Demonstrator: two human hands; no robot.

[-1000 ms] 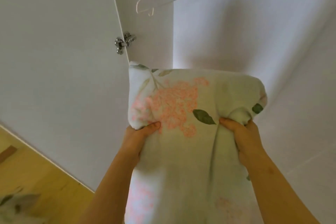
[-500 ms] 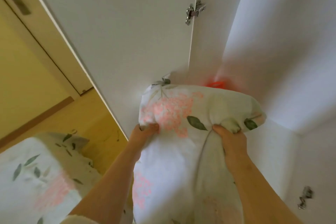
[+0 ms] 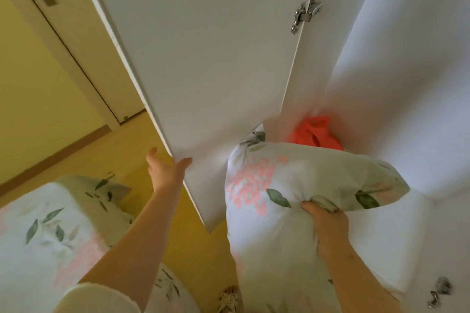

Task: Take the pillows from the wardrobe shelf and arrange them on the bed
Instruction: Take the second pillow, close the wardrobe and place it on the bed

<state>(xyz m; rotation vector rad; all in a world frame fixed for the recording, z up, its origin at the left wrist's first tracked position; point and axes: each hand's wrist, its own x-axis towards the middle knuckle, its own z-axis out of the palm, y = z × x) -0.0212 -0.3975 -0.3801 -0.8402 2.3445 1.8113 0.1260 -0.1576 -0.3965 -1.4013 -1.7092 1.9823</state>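
The white wardrobe door [image 3: 203, 58] is standing open across the middle of the view, its metal hinge [image 3: 305, 14] showing at the upper right. The bed [image 3: 38, 231], in floral covers, is lying at the lower left over the yellow floor [image 3: 122, 150]. The floral pillow [image 3: 292, 211] is hanging in front of the wardrobe opening, hiding part of an orange bag [image 3: 315, 134] behind it. The right hand [image 3: 325, 223] is clenching a fold of the pillow's upper edge. The left hand [image 3: 165, 170], fingers spread, is touching the door's outer edge, holding nothing.
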